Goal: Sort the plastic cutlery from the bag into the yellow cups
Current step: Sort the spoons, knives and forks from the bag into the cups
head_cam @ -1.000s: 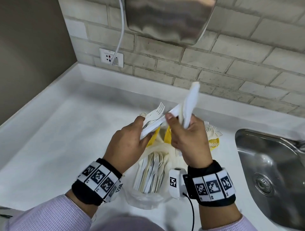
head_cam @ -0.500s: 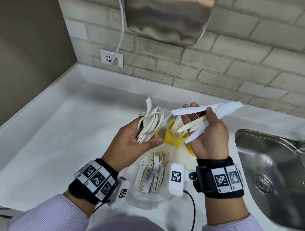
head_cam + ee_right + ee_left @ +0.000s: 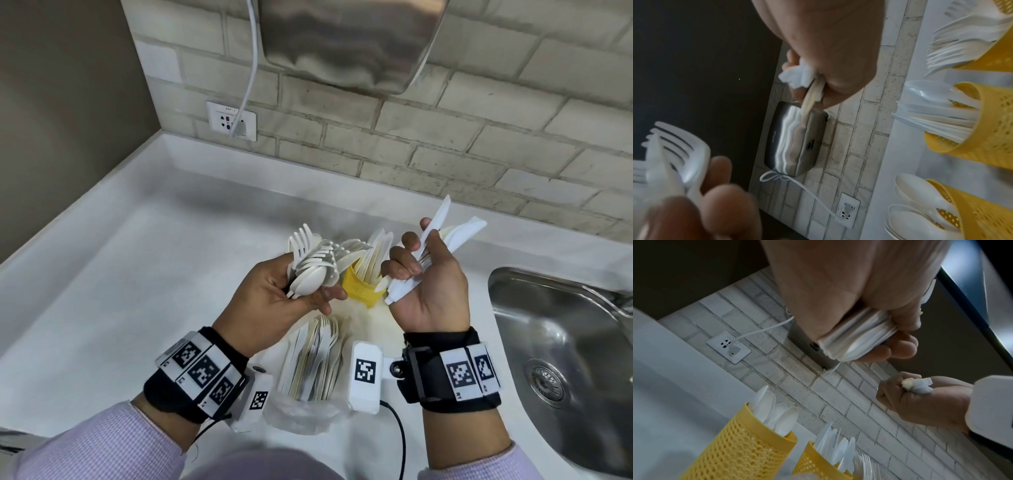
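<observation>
My left hand [image 3: 301, 294] grips a fanned bunch of white plastic spoons and forks [image 3: 313, 263] above the counter. My right hand [image 3: 411, 270] grips a bunch of white knives [image 3: 455, 233], blades pointing up and right. Between the hands one yellow mesh cup [image 3: 359, 289] shows, filled with cutlery. In the right wrist view three yellow cups stand in a row: forks [image 3: 995, 53], knives [image 3: 986, 129], spoons [image 3: 986, 211]. The clear bag [image 3: 308, 370] with several more white pieces lies on the counter under my wrists.
A steel sink [image 3: 565, 342] lies to the right. On the brick wall hang a metal hand dryer [image 3: 349, 41] and a socket [image 3: 231, 120] with a white cable. The white countertop [image 3: 137, 291] runs left to a dark side wall.
The hands, joined on one bundle a second ago, have pulled apart. The right hand has since closed tighter and tipped its knives more upright; the left has turned its bunch slightly.
</observation>
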The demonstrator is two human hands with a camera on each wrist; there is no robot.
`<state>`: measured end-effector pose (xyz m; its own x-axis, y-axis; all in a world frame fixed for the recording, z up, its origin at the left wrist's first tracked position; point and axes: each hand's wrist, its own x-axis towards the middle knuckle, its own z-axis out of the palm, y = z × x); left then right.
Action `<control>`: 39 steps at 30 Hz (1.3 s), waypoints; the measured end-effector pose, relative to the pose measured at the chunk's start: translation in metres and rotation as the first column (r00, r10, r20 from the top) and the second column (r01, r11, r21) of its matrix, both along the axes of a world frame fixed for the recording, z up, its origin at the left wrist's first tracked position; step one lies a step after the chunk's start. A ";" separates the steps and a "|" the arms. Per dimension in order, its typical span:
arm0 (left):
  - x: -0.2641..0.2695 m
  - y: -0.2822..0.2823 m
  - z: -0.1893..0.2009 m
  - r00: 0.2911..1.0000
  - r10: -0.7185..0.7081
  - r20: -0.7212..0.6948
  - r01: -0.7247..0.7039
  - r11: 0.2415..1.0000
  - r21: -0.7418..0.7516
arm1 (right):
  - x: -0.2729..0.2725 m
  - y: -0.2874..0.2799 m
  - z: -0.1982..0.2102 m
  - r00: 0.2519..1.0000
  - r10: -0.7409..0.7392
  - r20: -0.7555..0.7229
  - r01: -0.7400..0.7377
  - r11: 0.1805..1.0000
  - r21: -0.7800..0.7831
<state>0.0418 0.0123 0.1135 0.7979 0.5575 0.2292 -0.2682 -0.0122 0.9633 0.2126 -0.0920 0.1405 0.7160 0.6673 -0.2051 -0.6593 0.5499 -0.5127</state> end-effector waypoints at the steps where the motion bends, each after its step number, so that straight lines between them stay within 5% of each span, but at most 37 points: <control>1: 0.000 0.000 0.000 1.000 -0.002 0.002 0.002 1.000 -0.003 | 0.000 0.000 0.000 1.000 0.003 0.007 -0.003 1.000 -0.003; 5: 0.001 0.000 0.004 1.000 -0.003 -0.017 0.002 1.000 -0.009 | -0.005 0.001 0.005 0.994 -0.002 0.110 0.006 0.999 -0.039; 8: 0.001 0.002 0.007 0.999 -0.005 -0.035 0.003 0.999 -0.053 | -0.016 0.001 0.014 0.941 -0.001 0.339 0.051 0.989 -0.139; 12: 0.001 0.006 0.008 0.998 0.020 -0.062 -0.026 0.995 -0.097 | -0.036 0.002 0.023 0.718 0.069 0.693 0.150 0.956 -0.251; 19: 0.002 0.008 0.006 0.995 0.033 -0.089 -0.041 0.994 -0.097 | -0.054 0.008 0.025 0.458 0.154 0.876 0.333 0.884 -0.329; 27: 0.002 0.008 0.005 0.993 0.032 -0.111 -0.041 0.996 -0.077 | -0.061 0.011 0.027 0.557 0.181 0.810 0.261 0.888 -0.378; 34: 0.001 0.008 0.003 0.988 0.054 -0.142 -0.061 0.997 -0.046 | -0.044 0.017 0.020 0.786 -0.172 0.593 0.392 0.881 -0.264; 39: 0.004 0.006 0.003 0.990 0.044 -0.132 -0.047 0.999 -0.018 | -0.049 0.014 0.015 0.720 0.045 0.692 0.241 0.919 -0.310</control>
